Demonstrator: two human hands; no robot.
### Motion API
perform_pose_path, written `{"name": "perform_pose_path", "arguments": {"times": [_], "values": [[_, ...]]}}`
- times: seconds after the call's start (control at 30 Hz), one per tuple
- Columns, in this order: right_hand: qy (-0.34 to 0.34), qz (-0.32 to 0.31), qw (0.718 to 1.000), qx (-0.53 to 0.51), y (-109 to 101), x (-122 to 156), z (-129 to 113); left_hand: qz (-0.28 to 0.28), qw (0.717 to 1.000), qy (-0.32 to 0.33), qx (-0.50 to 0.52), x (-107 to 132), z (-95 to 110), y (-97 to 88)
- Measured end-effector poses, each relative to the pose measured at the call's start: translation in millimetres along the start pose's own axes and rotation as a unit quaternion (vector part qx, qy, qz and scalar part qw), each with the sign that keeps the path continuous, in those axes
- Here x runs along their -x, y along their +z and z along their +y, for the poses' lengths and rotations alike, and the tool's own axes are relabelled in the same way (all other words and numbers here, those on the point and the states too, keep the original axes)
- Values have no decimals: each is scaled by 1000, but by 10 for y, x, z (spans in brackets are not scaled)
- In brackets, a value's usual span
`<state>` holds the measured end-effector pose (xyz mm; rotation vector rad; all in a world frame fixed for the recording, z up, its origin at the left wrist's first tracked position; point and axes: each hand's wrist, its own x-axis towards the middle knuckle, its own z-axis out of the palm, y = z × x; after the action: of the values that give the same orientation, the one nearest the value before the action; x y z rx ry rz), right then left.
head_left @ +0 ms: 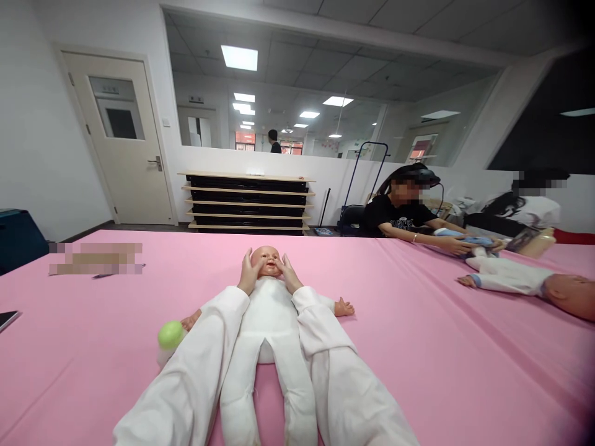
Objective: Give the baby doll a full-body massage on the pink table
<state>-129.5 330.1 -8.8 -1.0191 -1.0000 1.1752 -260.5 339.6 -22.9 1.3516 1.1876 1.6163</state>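
Note:
A baby doll [267, 316] in a white suit lies on its back on a pink-covered table [418, 384], its head toward the far side. My left hand [248, 279] cups the left side of the doll's face [266, 260], and my right hand [290, 274] cups the other cheek. White sleeves cover both my forearms, which lie alongside the doll's body and hide part of it. A baby bottle with a green top [170, 335] stands or lies close to the doll's outstretched arm, left of my left forearm.
At the right, a seated person [402, 207] handles a second doll [511, 279] on the same table, and another person [520, 210] sits beyond. A phone [7, 320] lies at the left edge. Wooden shelves [246, 201] and a door [121, 139] stand behind.

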Motion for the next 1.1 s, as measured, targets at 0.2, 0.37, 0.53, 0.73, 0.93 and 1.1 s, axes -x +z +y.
{"name": "perform_pose_path", "arguments": {"times": [0.2, 0.37, 0.53, 0.73, 0.93, 1.1], "values": [[26, -100, 994, -42, -86, 160, 16, -86, 981, 103, -142, 154, 9, 26], [-23, -107, 994, -14, -126, 103, 80, -102, 980, 105, -135, 133, -21, -13], [-52, -118, 991, -43, -140, 59, 145, -93, 986, 103, -89, 91, -147, -52], [-45, -120, 987, -97, -121, 87, 163, -71, 994, 84, -28, 41, -268, -25], [-76, -122, 990, 4, -142, 113, 134, -93, 979, 126, -131, 132, -134, -9], [-79, -103, 991, 18, -155, 103, 118, -85, 978, 116, -150, 182, 1, -31]]}}
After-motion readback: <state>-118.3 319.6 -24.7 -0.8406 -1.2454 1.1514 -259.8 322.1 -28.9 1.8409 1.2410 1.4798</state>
